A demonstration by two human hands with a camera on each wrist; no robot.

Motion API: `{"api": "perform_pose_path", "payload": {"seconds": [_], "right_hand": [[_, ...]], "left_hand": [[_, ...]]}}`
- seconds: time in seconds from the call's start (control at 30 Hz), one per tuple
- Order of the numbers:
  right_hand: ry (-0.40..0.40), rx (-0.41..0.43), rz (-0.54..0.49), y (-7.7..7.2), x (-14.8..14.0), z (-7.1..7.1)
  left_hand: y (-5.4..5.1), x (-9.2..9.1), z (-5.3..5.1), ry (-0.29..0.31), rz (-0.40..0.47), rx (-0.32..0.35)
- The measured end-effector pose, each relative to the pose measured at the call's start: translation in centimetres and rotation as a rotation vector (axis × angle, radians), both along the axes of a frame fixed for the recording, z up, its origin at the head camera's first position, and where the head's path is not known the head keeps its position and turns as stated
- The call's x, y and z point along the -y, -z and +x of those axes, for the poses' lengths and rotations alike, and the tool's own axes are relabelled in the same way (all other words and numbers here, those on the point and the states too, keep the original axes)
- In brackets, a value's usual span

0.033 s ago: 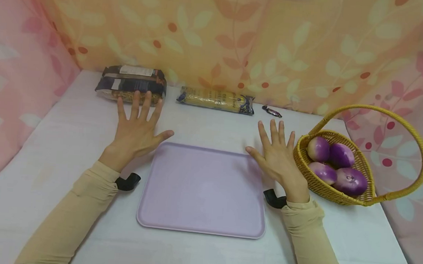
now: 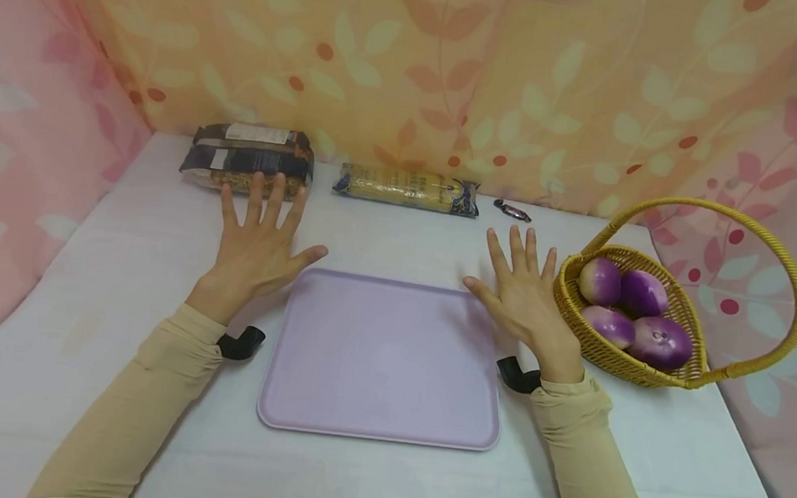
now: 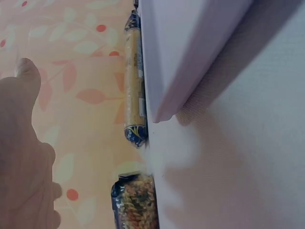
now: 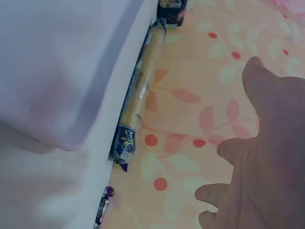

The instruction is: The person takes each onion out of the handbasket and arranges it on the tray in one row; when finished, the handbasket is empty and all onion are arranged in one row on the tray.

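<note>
Fingers spread, my left hand [image 2: 252, 254] hovers palm down by the back left corner of a lilac tray [image 2: 384, 356]. In the head view its fingertips overlap a dark bag of spiral pasta [image 2: 248, 157], but the left wrist view shows the hand apart from that bag [image 3: 137, 202]. Near the tray's back right corner my right hand [image 2: 523, 300] is likewise raised and spread, holding nothing. Beside it stands a yellow wicker basket [image 2: 573, 334] with several purple-and-white, rounded vegetables [image 2: 661, 343]. A long pack of spaghetti [image 2: 406, 188] lies behind the tray.
A small wrapped candy [image 2: 512, 210] lies right of the spaghetti pack. The basket's tall handle [image 2: 794, 292] arches out to the right. A white cloth [image 2: 382, 483] covers the table. Patterned curtains [image 2: 411, 72] enclose its back and sides. Black curved pieces [image 2: 242, 343] sit at both wrists.
</note>
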State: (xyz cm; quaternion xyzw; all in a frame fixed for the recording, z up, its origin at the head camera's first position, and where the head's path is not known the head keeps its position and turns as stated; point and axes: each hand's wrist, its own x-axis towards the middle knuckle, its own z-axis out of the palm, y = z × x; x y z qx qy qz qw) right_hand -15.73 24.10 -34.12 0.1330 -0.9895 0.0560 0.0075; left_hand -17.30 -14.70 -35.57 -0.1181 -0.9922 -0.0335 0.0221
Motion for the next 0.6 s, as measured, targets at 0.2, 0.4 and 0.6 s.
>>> {"api": "perform_pose_path", "payload": {"seconds": [0.2,0.4,0.6], "right_hand": [[0.09,0.018,-0.033,-2.4,-2.4,0.6],[0.275,0.044,-0.064,-5.1,-6.8,1.9],[0.469,0.263,-0.063,-6.3,-10.6,3.1]], "left_hand": [[-0.2,0.0,-0.2,0.01,0.045,0.079],[0.3,0.1,-0.3,0.032,0.211,0.179],[0.9,0.3,-0.4,0.038,0.373,0.399]]}}
